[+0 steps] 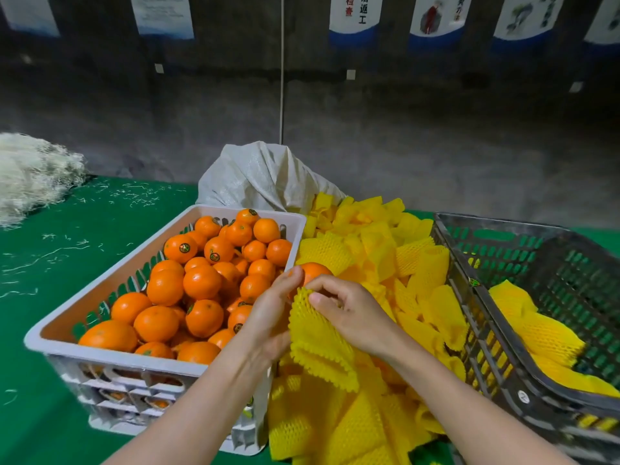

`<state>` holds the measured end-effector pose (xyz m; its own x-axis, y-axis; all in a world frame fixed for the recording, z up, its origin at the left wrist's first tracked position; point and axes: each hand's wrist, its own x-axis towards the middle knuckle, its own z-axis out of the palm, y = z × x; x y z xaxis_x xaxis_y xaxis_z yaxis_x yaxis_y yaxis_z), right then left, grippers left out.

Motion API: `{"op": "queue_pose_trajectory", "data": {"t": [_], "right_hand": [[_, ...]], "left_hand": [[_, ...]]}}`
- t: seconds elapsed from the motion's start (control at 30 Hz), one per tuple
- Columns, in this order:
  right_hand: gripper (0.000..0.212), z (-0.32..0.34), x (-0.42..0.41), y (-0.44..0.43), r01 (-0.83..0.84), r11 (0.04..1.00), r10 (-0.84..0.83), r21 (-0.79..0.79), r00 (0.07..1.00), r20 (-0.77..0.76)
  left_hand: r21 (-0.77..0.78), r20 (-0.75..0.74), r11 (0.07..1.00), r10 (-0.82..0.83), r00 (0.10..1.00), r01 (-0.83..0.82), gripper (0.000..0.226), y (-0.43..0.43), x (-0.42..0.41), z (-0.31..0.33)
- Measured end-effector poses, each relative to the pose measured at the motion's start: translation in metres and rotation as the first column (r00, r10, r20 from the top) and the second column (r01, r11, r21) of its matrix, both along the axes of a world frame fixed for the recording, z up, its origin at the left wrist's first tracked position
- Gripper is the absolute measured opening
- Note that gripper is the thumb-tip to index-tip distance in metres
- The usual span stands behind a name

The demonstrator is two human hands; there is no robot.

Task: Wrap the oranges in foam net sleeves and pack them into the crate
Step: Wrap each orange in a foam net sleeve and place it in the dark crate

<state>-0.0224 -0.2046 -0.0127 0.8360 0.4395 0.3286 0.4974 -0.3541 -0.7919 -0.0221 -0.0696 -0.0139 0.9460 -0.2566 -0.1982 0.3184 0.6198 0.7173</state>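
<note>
Green table (67, 297) spans the lower view; its left side is open cloth strewn with pale strands, and a heap of pale shredded fibre (30, 176) sits at the far left edge. Dark crate (503, 250) on the right: slotted walls, much of its floor free, a few yellow sleeved bundles (536, 333) against the near side; cannot tell whether fruit is inside them. White crate (100, 270) left of centre, heaped with oranges (201, 283) about to the rim. The gap between the two crates is filled by a loose pile of sleeves (369, 250), touching both crate walls, little free room there. A white sack (261, 176) slumps behind the pile. Both hands meet just off the white crate's right rim, above the pile. Left hand (271, 317) is curled round an orange (313, 271), thumb on its top. Right hand (349, 310) pinches the upper edge of a foam net sleeve (318, 337) between thumb and forefinger, right at the fruit's lower side. The sleeve is bright yellow, diamond mesh, scalloped at both ends, hanging flattened below the fruit. The orange's upper face is bare and glossy, uncovered.
</note>
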Motion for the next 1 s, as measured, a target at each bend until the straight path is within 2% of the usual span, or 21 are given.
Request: {"op": "queue_pose_trajectory", "data": {"t": [0.07,0.2,0.3,0.4,0.47,0.53,0.6,0.7,0.8,0.87,0.93,1.0], "right_hand": [[0.013,-0.005,-0.003,-0.005,0.107,0.993,-0.098,-0.049,0.984,0.150],[0.020,-0.002,-0.005,-0.015,0.244,0.967,-0.254,0.071,0.928,0.272],[0.013,0.000,0.003,-0.026,0.274,0.955,-0.294,0.112,0.925,0.242],[0.013,-0.001,0.003,-0.031,0.249,0.944,-0.279,0.215,0.953,0.119],[0.015,-0.004,0.002,-0.032,0.256,0.925,-0.286,0.282,0.956,0.071],[0.018,-0.009,-0.001,-0.030,0.300,0.893,-0.338,0.334,0.939,0.060],[0.021,-0.015,-0.006,-0.021,0.358,0.848,-0.399,0.389,0.916,0.026],[0.016,-0.023,-0.015,-0.003,0.465,0.793,-0.515,0.393,0.857,0.025],[0.020,-0.026,-0.016,-0.001,0.465,0.779,-0.541,0.420,0.837,0.076],[0.026,-0.021,-0.012,-0.006,0.438,0.794,-0.526,0.422,0.843,0.115],[0.025,-0.019,-0.003,-0.015,0.431,0.788,-0.518,0.439,0.850,0.095],[0.024,-0.017,0.007,-0.021,0.449,0.781,-0.516,0.435,0.855,0.044]], "left_hand": [[0.046,0.010,0.999,0.017,1.000,-0.017,0.037,-0.003,-0.001,-0.001],[0.011,0.005,1.000,-0.021,1.000,0.021,0.051,-0.012,-0.004,-0.004],[-0.048,0.024,0.996,-0.070,0.997,0.071,0.048,-0.016,-0.007,-0.008],[-0.052,0.113,0.989,-0.133,0.985,0.139,0.074,-0.014,-0.013,-0.007],[0.046,0.165,0.992,-0.124,0.978,0.118,0.084,-0.015,-0.014,-0.009],[0.100,0.144,0.995,-0.004,0.990,-0.011,0.077,-0.024,-0.016,-0.010],[0.035,0.102,0.993,0.109,0.989,-0.113,0.071,-0.036,-0.018,-0.010],[-0.116,0.008,0.984,0.141,0.990,-0.139,0.071,-0.052,-0.018,-0.007],[-0.083,-0.048,0.962,0.258,0.965,-0.262,0.067,-0.054,-0.010,-0.012],[-0.105,-0.051,0.964,0.241,0.969,-0.245,0.043,-0.052,-0.008,-0.014],[-0.129,-0.095,0.970,0.196,0.976,-0.207,0.043,-0.052,-0.009,-0.013],[-0.085,-0.130,0.970,0.217,0.967,-0.229,0.040,-0.053,-0.009,-0.013]]}}
